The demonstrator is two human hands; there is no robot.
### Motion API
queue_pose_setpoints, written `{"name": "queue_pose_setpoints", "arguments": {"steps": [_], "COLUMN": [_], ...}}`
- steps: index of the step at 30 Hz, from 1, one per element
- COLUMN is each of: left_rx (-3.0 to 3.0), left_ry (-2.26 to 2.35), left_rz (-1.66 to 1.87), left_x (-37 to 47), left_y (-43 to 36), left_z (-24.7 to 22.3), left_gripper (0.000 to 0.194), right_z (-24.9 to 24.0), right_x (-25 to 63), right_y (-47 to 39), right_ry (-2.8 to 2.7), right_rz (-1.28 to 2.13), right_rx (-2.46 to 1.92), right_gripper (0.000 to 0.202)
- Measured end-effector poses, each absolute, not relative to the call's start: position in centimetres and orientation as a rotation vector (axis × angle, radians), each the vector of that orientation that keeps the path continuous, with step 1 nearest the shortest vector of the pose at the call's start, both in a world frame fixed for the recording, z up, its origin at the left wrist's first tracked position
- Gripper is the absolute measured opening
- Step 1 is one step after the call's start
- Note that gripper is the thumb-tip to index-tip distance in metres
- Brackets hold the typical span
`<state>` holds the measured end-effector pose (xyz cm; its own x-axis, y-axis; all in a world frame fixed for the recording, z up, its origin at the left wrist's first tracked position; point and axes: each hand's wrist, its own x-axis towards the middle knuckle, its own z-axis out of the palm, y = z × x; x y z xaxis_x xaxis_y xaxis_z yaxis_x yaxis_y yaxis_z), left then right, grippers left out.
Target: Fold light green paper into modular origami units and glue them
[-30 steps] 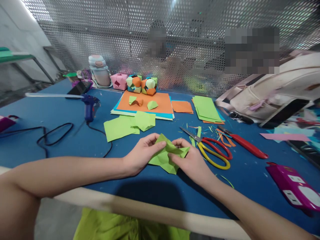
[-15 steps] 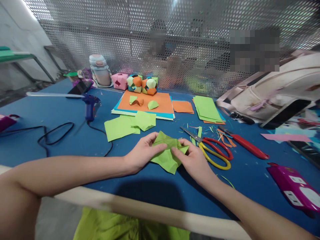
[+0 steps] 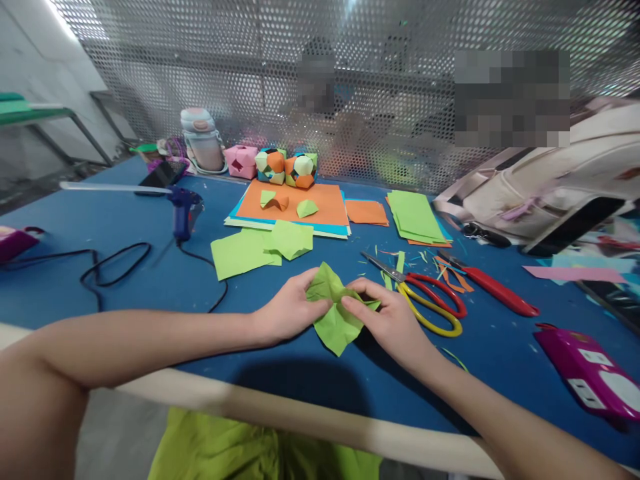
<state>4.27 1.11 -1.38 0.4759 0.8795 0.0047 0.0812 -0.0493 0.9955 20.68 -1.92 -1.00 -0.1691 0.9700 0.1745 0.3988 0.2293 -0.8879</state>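
Observation:
A creased green sheet of paper (image 3: 336, 320) is held between both hands above the blue table (image 3: 280, 373). My left hand (image 3: 295, 303) pinches its left side, thumb on top and fingers behind. On the other side my right hand (image 3: 383, 310) grips the sheet with thumb and fingers. The paper is pinched inward at its middle, with its corners flaring out. Beyond the left hand lie loose green sheets (image 3: 240, 253), one of them creased (image 3: 293, 240). Scissors (image 3: 425, 297) with red and yellow handles rest just beyond the right hand.
A blue glue gun (image 3: 183, 213) with a black cord stands at left. Folded paper cubes (image 3: 271, 167) and a bottle (image 3: 204, 143) line the perforated metal screen. Orange sheets (image 3: 325, 200), stacked green paper (image 3: 415, 217), a red-handled cutting tool (image 3: 500, 290) and a magenta power strip (image 3: 590, 373) lie around.
Both hands have drawn the green paper inward at its middle, so it looks more gathered. Its lower corner now points further down toward the table's near edge.

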Motion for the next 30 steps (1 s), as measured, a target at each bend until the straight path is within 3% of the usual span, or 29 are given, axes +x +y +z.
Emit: {"name": "queue_pose_setpoints", "arguments": {"steps": [12, 30], "left_rx": [1.405, 1.422], "left_ry": [0.874, 0.896], "left_rz": [0.847, 0.869], "left_x": [4.1, 4.2], "left_y": [1.3, 1.2], "left_z": [-2.0, -1.6], "left_gripper": [0.016, 0.012], "right_z": [-1.4, -1.1], "right_x": [21.8, 21.2], "right_y": [-1.8, -1.9], "right_ry": [-1.559, -1.372], "right_rz": [0.904, 0.975], "right_rx": [-1.388, -1.346], "right_gripper": [0.025, 0.019]}}
